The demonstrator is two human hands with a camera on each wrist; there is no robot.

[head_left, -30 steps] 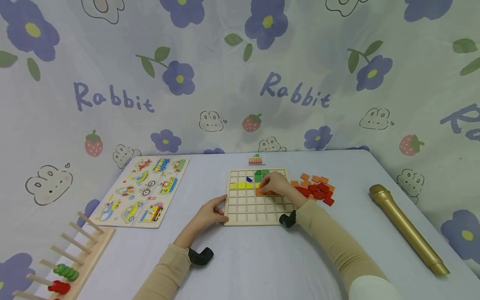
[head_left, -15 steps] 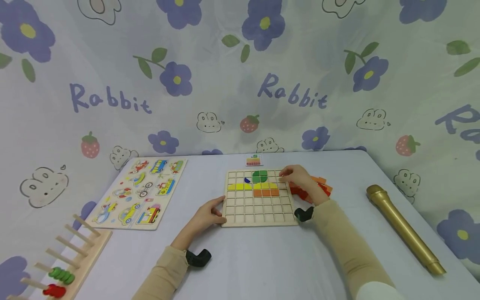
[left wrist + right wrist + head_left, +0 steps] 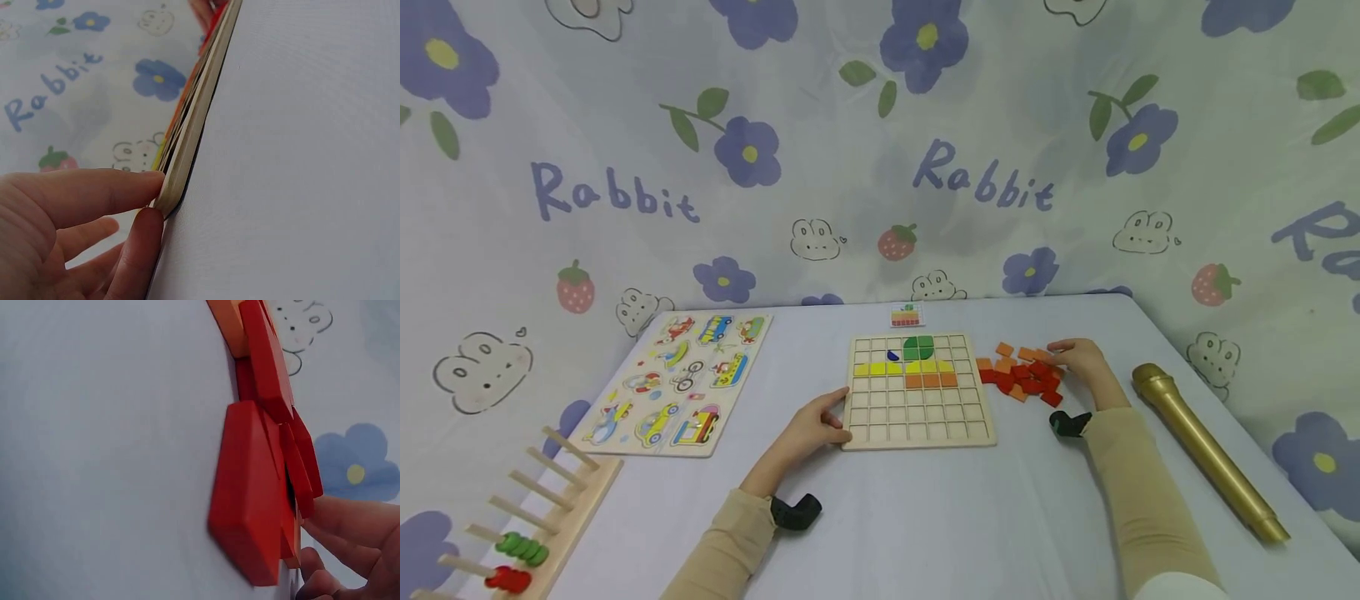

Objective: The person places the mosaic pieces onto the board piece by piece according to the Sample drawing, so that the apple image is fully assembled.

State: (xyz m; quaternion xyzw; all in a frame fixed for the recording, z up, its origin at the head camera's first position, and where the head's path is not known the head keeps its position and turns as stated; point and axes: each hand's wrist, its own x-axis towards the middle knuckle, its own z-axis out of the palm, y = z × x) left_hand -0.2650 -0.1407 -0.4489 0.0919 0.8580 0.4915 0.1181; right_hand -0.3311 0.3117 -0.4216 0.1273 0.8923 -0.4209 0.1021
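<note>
The wooden grid board at the surface's centre is pinched at its left edge by the left hand. The right hand, fingers curled, touches the red tiles near the right edge; a completed grip cannot be confirmed. Tiles judged light, rigid, best taken by opposite edges.

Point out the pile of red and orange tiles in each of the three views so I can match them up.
Head: the tile pile lies right of the grid board, with the right hand at its right edge.
Left wrist: only a red-orange sliver at the top, beyond the board's edge.
Right wrist: red tiles fill the centre, fingertips touching.
Shared landmark: the pale cloth-covered table.
</note>
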